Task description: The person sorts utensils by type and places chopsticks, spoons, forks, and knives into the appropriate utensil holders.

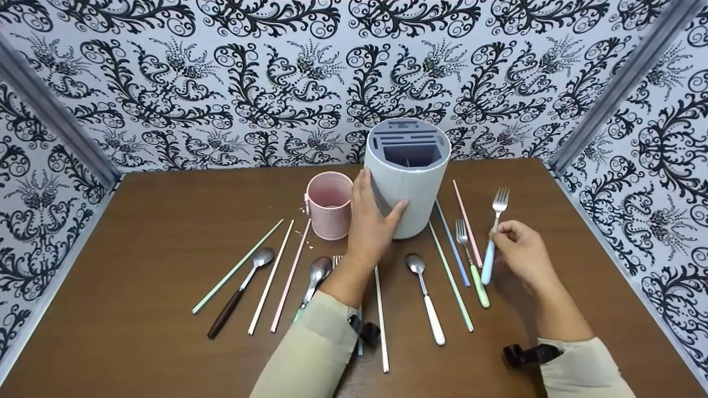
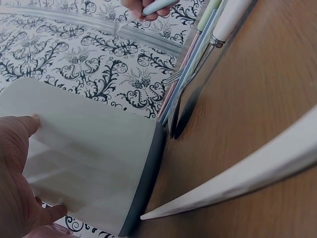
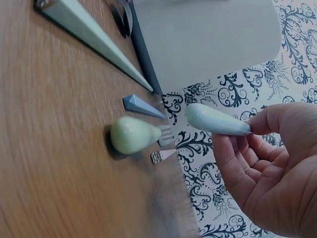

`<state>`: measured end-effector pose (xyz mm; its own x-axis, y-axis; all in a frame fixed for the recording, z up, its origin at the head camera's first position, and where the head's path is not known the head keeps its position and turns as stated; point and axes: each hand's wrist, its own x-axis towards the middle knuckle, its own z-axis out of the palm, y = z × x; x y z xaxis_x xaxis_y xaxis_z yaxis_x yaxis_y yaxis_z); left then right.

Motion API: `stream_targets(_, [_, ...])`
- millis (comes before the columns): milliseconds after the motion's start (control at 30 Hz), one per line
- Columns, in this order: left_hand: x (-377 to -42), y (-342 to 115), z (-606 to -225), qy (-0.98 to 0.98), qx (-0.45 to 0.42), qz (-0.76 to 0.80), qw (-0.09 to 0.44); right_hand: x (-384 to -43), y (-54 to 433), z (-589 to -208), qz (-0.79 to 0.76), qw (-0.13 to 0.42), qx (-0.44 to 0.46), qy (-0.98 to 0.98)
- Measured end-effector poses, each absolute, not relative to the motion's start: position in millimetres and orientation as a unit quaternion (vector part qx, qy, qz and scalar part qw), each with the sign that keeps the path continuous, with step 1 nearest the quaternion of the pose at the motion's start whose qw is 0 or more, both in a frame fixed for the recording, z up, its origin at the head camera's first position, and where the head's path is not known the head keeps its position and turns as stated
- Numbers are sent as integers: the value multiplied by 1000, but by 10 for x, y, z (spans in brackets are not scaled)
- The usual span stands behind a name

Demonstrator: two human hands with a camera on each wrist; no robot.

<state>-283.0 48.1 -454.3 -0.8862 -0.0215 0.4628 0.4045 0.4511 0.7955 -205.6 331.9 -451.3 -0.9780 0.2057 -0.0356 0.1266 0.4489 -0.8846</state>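
Note:
A white cylindrical utensil holder [image 1: 412, 193] with a grey slotted top stands near the back of the table. My left hand [image 1: 371, 218] grips its left side, thumb across the front and fingers round the side. In my right hand [image 1: 522, 249] a fork [image 1: 489, 257] with a light blue handle is pinched near where handle meets metal, tines pointing away. The right wrist view shows the blue handle [image 3: 215, 119] raised off the table. Just left of it lie a green-handled fork [image 1: 479, 282] and a pink chopstick [image 1: 468, 224].
A pink cup [image 1: 330, 207] stands left of the holder. A white-handled spoon [image 1: 428, 309], a dark-handled spoon [image 1: 238, 298] and several chopsticks [image 1: 453, 282] lie spread over the brown table [image 1: 149, 232]. My left forearm covers another spoon and fork. Patterned walls [image 1: 287, 83] enclose the table's back and sides.

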Motion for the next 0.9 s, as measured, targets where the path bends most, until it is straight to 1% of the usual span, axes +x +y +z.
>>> stream_targets(333, [-2845, 511, -4544, -828, -117, -506, 213, -1997, 3204, -4355, 602, 94, -88, -788])
stream_targets(567, [-2832, 514, -4534, -824, -122, -516, 199, -1973, 3083, -4173, 693, 148, -73, -702])
stream_targets(900, [-2833, 486, -4548, -826, -113, -515, 198, -2071, 2875, -3875, 724, 162, -50, -669])
